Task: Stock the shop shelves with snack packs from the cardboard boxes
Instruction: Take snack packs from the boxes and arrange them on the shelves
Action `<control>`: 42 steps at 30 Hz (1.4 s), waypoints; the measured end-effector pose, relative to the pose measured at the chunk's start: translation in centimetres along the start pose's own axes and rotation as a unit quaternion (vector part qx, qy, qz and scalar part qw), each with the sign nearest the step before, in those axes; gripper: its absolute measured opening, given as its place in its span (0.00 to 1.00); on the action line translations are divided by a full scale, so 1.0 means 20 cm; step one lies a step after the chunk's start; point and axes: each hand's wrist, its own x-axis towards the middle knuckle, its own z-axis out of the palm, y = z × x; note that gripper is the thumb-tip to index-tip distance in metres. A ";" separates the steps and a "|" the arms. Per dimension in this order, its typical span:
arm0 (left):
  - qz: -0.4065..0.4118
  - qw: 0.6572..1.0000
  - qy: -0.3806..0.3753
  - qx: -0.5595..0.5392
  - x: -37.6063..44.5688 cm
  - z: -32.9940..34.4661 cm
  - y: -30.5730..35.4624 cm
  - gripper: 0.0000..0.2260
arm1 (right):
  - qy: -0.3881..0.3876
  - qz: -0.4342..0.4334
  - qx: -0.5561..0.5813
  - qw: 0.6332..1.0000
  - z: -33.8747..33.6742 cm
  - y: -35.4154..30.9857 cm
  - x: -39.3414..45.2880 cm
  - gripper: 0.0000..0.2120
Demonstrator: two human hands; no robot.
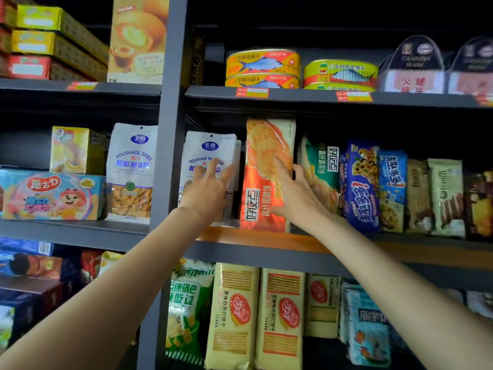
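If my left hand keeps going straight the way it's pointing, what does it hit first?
Most likely the white roughage pouch: your left hand has straight fingers already lying over its front, apparently touching, though depth is hard to judge.

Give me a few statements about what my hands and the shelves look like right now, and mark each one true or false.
1. The left hand rests with straight fingers on the white Roughage pouch. True.
2. The right hand touches the tall orange biscuit pack. True.
3. The fish cans sit on the same shelf as the orange biscuit pack. False: they stand on the shelf above it.
4. The blue cookie pack stands left of the orange biscuit pack. False: it stands to its right, past a green pack.
5. The right hand holds a cardboard box. False: no cardboard box is in view.
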 end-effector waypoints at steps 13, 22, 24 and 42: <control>0.080 0.976 0.180 -0.088 0.06 -0.07 0.26 0.33 | 0.026 0.035 0.117 0.992 -0.08 0.32 -0.02 0.22; -0.003 0.986 0.146 -0.085 0.11 -0.07 0.42 0.41 | -0.104 -0.041 -0.073 0.991 -0.08 0.51 0.13 0.41; -0.025 0.986 0.143 -0.078 0.13 -0.06 0.47 0.42 | -0.130 -0.093 -0.136 0.978 -0.07 0.52 0.21 0.42; -0.097 0.983 0.102 -0.116 0.15 0.02 0.52 0.52 | -0.200 -0.217 -0.315 0.902 0.12 0.54 0.41 0.37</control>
